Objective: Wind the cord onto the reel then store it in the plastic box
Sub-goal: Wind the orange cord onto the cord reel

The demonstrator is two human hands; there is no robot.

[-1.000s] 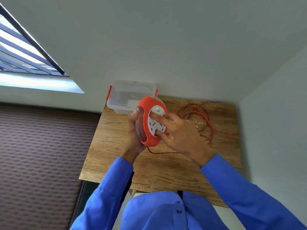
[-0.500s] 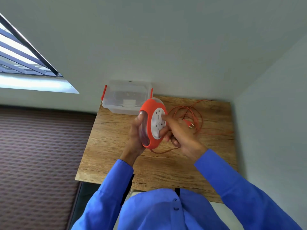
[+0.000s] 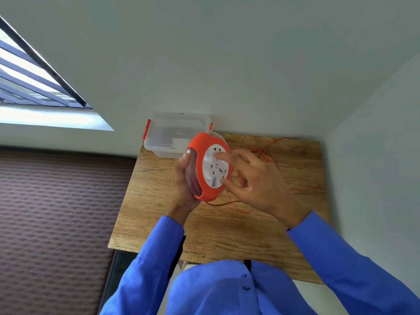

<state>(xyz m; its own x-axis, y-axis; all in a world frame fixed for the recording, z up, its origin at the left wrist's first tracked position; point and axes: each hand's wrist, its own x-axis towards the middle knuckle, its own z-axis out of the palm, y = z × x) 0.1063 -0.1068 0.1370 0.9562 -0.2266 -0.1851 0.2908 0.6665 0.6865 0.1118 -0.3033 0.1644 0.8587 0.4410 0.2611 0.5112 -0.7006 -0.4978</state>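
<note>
Two hands are seen at work over a wooden surface (image 3: pixel 159 214). An orange cord reel (image 3: pixel 208 165) is held upright above it in the left hand (image 3: pixel 185 189), whose grip is curled round the rim. Spread fingers of the right hand (image 3: pixel 254 185) are laid on the reel's white socket face, nothing pinched. Loose orange cord (image 3: pixel 268 155) is left trailing across the surface behind. A clear plastic box (image 3: pixel 172 136) is seen at the far edge, against the wall.
</note>
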